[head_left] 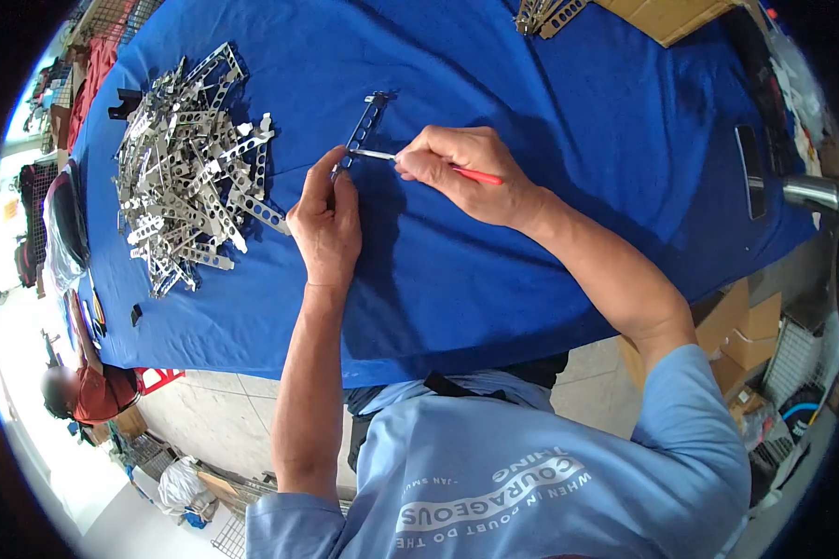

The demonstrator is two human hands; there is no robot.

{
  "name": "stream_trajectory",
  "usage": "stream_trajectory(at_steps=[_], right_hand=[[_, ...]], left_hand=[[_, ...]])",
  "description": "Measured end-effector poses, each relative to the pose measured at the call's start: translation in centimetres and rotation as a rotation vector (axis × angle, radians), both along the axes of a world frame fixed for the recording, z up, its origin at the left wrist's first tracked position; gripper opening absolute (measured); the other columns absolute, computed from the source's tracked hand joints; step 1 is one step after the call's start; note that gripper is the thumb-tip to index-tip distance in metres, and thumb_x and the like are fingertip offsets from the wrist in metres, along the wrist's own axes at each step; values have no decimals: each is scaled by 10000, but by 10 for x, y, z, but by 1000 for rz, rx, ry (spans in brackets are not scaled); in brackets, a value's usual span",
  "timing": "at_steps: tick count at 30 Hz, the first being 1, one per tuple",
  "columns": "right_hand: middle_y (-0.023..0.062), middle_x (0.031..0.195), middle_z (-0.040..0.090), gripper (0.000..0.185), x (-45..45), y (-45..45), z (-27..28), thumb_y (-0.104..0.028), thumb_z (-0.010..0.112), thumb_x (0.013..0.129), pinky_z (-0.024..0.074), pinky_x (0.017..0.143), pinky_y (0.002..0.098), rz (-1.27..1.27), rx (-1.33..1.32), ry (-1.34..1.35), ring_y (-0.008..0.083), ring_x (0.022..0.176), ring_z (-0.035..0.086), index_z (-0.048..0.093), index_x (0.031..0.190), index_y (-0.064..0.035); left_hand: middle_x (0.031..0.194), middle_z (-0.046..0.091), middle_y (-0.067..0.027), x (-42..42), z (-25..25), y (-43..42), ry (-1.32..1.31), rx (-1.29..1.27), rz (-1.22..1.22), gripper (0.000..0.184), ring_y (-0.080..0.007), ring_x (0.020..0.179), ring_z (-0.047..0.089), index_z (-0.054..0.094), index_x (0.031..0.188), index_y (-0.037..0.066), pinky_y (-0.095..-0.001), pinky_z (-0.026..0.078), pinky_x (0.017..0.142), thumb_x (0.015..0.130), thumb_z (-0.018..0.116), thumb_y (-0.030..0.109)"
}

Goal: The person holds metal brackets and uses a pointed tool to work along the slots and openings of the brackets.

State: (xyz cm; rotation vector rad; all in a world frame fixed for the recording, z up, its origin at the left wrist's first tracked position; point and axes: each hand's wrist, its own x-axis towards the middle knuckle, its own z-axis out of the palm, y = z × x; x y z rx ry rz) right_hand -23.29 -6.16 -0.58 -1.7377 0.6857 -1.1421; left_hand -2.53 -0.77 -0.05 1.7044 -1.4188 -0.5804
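My left hand (326, 219) pinches the lower end of a perforated metal strip (364, 123) between thumb and finger, tilted above the blue cloth. My right hand (461, 168) is closed round a slim tool (376, 155) with a red handle and a thin metal shaft. The shaft's tip meets the strip just above my left fingertips; whether it is a file or another tool I cannot make out. Left of my left hand lies a large heap of similar metal strips (191, 172), with one strip's end close to my wrist.
Blue cloth (531, 289) covers the table. A cardboard box (667, 19) and a few metal strips (550, 17) are at the far edge. A phone-like dark slab (749, 172) lies at right, near a metal tube (816, 193). Another person (107, 391) is at the left edge.
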Motion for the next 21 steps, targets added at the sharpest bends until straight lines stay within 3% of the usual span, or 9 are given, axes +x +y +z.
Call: stream_trajectory(at_steps=[9, 15, 18, 21], right_hand=[[81, 683, 662, 281, 0, -1, -5, -250, 683, 1043, 465, 529, 307, -32, 1, 49, 138, 606, 639, 676, 882, -19], [78, 668, 653, 305, 11, 3, -6, -252, 670, 1051, 465, 526, 299, -106, -19, -134, 136, 590, 625, 673, 872, -5], [80, 690, 668, 295, 3, 1, -2, -251, 672, 1050, 483, 540, 302, -35, -74, -33, 134, 610, 645, 680, 892, -3], [80, 706, 677, 282, -6, -3, 0, -248, 676, 1049, 498, 553, 308, -35, 47, 49, 140, 623, 657, 686, 907, -4]], left_hand=[[634, 539, 14, -1, 0, -1, -15, -41, -40, 294, -32, 588, 464, 724, 1249, 47, -253, 406, 545, 992, 588, 3], [645, 566, -1, 3, 0, -1, -17, 27, -35, 298, -37, 596, 483, 723, 1255, 44, -256, 429, 559, 999, 571, 12], [652, 581, -7, 1, -1, -1, -21, 1, -30, 295, -37, 602, 493, 727, 1253, 40, -258, 440, 566, 1002, 573, 21], [659, 593, -10, 1, -3, -1, -28, -44, -48, 292, -35, 608, 502, 733, 1249, 35, -255, 443, 568, 1002, 579, 22]])
